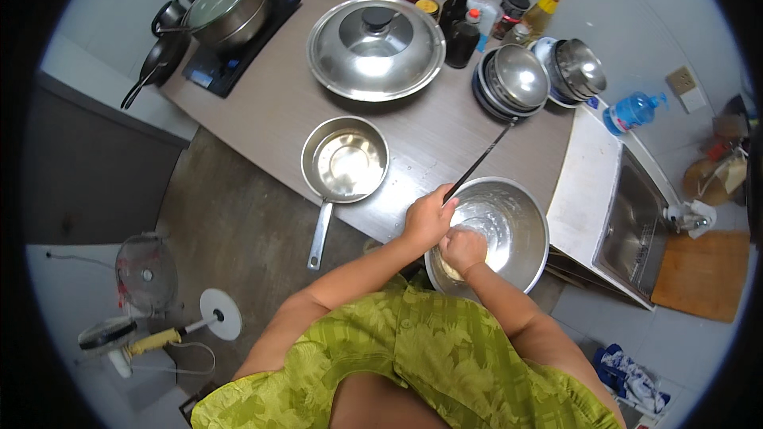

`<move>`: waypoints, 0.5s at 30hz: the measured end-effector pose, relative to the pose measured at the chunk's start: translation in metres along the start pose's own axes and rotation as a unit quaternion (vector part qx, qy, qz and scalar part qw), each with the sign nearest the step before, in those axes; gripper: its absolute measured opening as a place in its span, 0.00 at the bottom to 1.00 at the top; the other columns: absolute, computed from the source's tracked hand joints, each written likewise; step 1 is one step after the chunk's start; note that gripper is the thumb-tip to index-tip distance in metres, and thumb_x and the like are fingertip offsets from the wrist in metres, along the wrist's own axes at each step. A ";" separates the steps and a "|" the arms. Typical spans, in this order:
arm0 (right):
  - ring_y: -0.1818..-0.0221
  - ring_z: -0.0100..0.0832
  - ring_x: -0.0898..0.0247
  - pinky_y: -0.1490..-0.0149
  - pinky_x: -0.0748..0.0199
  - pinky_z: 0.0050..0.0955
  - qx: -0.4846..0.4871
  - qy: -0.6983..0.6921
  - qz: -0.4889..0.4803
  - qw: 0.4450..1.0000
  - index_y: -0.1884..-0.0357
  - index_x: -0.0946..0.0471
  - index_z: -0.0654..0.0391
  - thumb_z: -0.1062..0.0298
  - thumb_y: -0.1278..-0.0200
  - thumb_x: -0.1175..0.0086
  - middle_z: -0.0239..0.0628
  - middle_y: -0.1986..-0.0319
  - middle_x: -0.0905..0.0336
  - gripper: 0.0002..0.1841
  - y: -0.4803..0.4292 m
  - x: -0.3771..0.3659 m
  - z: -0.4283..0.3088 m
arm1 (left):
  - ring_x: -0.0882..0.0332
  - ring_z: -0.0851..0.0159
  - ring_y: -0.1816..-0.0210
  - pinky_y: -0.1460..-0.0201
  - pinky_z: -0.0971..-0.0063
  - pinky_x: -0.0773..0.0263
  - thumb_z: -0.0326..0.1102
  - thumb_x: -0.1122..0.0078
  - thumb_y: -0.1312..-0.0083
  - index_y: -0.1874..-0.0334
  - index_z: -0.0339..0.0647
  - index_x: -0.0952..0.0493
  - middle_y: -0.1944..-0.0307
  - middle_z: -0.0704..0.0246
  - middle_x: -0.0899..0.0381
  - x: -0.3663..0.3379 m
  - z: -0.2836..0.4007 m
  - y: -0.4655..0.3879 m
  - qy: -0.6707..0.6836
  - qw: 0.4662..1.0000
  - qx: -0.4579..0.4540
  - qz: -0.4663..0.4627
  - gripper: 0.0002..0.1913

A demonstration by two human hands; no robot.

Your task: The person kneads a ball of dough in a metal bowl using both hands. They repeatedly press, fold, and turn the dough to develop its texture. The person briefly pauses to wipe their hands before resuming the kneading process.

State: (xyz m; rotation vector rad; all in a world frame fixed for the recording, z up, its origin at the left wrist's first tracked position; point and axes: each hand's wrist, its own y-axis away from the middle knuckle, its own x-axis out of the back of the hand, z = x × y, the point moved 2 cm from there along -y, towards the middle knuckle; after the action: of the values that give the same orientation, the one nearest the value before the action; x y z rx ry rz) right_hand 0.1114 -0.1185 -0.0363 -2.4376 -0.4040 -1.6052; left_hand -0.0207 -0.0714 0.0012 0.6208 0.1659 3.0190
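My left hand [428,219] grips a thin dark chopstick-like stick [484,156], which slants up to the right, and rests at the left rim of a large stainless steel mixing bowl [539,232]. Inside that bowl my right hand [466,249] is closed in a fist, pressing on pale dough [448,269] that shows only at its edge. A whitish film coats part of the bowl's inner wall. Left of the bowl, a steel saucepan [345,159] holds a shallow clear liquid, its handle pointing over the counter's front edge.
A lidded wok [377,80] stands behind the saucepan. Stacked metal bowls [521,80] and sauce bottles [462,42] line the back. A lidded pot [232,18] sits on an induction cooker [223,80] at left. To the right are a blue pump bottle [633,112] and a sink [632,220].
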 end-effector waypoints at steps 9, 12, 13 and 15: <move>0.77 0.50 0.22 0.68 0.25 0.47 -0.016 0.001 0.011 1.000 0.81 0.18 0.56 0.57 0.44 0.47 0.48 0.79 0.19 0.16 -0.024 -0.012 0.006 | 0.18 0.45 0.60 0.55 0.58 0.24 0.42 0.44 0.32 0.44 0.38 0.24 0.63 0.51 0.16 0.001 0.000 -0.007 -0.040 0.998 -0.034 0.024 0.19; 0.74 0.51 0.21 0.65 0.25 0.48 -0.069 0.007 -0.013 0.997 0.80 0.17 0.55 0.55 0.42 0.48 0.49 0.77 0.19 0.17 -0.030 -0.009 0.010 | 0.17 0.45 0.56 0.51 0.61 0.24 0.47 0.43 0.33 0.44 0.33 0.24 0.58 0.47 0.17 0.004 0.007 -0.012 -0.043 0.999 0.004 -0.001 0.24; 0.73 0.52 0.21 0.63 0.25 0.48 -0.072 -0.005 -0.017 0.997 0.79 0.17 0.54 0.54 0.41 0.48 0.49 0.77 0.18 0.17 -0.029 -0.009 0.012 | 0.18 0.44 0.56 0.51 0.61 0.24 0.47 0.43 0.32 0.44 0.33 0.23 0.58 0.46 0.17 0.005 0.008 -0.012 -0.040 0.999 0.007 -0.003 0.24; 0.71 0.53 0.21 0.61 0.25 0.48 -0.072 -0.028 -0.024 0.997 0.77 0.16 0.53 0.52 0.41 0.48 0.49 0.75 0.18 0.18 -0.029 -0.007 0.015 | 0.18 0.44 0.57 0.53 0.60 0.24 0.45 0.46 0.30 0.49 0.34 0.21 0.60 0.48 0.17 0.004 0.000 -0.011 -0.046 0.997 -0.025 0.048 0.20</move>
State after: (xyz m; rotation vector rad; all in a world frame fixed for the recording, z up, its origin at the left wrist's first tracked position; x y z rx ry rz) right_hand 0.1122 -0.0878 -0.0477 -2.6031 -0.3700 -1.6430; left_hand -0.0246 -0.0603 0.0013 0.7829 0.0561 3.0675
